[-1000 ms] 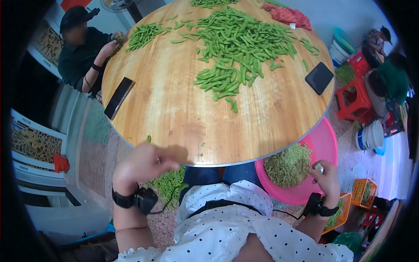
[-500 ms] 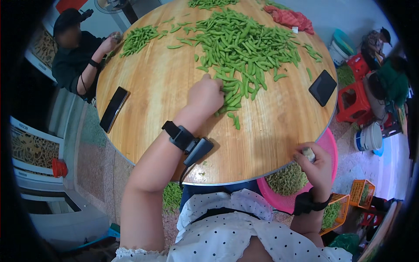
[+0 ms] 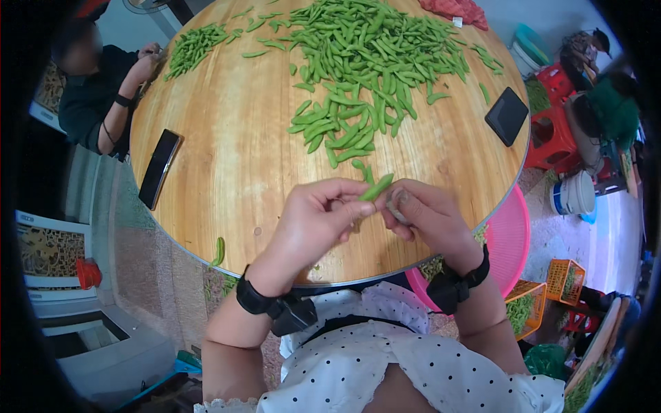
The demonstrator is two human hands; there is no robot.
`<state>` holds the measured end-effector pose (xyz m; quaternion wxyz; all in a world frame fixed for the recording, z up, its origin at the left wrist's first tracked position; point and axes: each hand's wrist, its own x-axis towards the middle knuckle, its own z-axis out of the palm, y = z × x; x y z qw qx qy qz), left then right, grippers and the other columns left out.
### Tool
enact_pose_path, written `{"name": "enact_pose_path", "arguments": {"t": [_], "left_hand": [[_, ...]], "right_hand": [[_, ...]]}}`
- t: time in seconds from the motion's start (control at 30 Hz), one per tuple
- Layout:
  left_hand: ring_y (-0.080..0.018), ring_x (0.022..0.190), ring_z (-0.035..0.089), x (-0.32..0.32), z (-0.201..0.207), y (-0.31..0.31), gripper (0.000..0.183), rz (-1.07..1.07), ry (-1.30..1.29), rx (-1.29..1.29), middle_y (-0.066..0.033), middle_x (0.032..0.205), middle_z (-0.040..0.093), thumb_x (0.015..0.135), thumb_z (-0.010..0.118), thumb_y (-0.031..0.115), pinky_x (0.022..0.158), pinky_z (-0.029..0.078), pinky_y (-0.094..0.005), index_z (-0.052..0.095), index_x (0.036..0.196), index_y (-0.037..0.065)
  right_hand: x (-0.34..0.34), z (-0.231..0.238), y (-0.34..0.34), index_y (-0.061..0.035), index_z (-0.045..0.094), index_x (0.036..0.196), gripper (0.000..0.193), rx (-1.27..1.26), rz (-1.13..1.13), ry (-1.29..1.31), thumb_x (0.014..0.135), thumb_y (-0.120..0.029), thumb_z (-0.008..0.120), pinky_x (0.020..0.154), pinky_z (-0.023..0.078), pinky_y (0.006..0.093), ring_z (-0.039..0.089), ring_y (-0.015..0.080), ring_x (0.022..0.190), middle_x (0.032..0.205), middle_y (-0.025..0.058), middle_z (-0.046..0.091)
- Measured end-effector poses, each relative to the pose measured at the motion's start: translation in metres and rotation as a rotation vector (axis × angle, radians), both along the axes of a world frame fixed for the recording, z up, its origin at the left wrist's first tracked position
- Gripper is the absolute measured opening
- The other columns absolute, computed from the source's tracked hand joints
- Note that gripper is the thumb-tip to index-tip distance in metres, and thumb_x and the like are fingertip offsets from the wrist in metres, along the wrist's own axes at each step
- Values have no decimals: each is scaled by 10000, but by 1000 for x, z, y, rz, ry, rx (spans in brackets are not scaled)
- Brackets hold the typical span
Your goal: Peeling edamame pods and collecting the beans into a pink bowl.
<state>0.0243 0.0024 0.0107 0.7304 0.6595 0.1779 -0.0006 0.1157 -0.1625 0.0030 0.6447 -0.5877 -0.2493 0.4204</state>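
Observation:
Just above the table's near side, my left hand (image 3: 320, 213) pinches a green edamame pod (image 3: 376, 187) between thumb and fingers. My right hand (image 3: 430, 213) meets it from the other side, fingers curled in at the pod; a pale wrap (image 3: 396, 206) shows around its thumb. Beyond my hands spreads a large heap of edamame pods (image 3: 372, 55), with a looser cluster (image 3: 334, 127) at its near end. One separate pod (image 3: 219, 252) is at the table's near left edge. Below the table rim by my right arm, a pink basket (image 3: 513, 234) holds shelled beans, partly hidden.
The round wooden table (image 3: 220, 158) bears a black phone (image 3: 160, 168) at left, a dark flat device (image 3: 507, 117) at right and a red mesh bag (image 3: 458, 10) behind. A person (image 3: 96, 96) sits at left by a small pod pile (image 3: 195, 49). Orange crates (image 3: 568, 281) stand at right.
My left hand has come back from the heap with a pod. My right hand has risen from over the pink basket to meet it. A loose pod now shows at the near left edge.

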Motion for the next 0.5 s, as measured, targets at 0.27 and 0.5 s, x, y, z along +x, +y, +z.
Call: {"name": "enact_pose_path", "arguments": {"t": [0.27, 0.5], "left_hand": [[-92, 497, 481, -18, -10, -19, 140, 86, -252, 472, -41, 671, 557, 743, 652, 36, 444, 375, -230, 612, 874, 11], [-258, 574, 543, -23, -14, -17, 136, 66, -423, 745, -117, 686, 531, 707, 628, 7, 485, 431, -325, 583, 835, 6]], "right_hand": [[-9, -3, 4, -28, 514, 865, 300, 35, 46, 54, 919, -311, 432, 454, 275, 175, 345, 33, 529, 662, -20, 436], [-14, -2, 4, -48, 502, 827, 281, 10, 25, 185, 920, -303, 430, 454, 267, 175, 334, 30, 525, 638, -31, 419]]}}
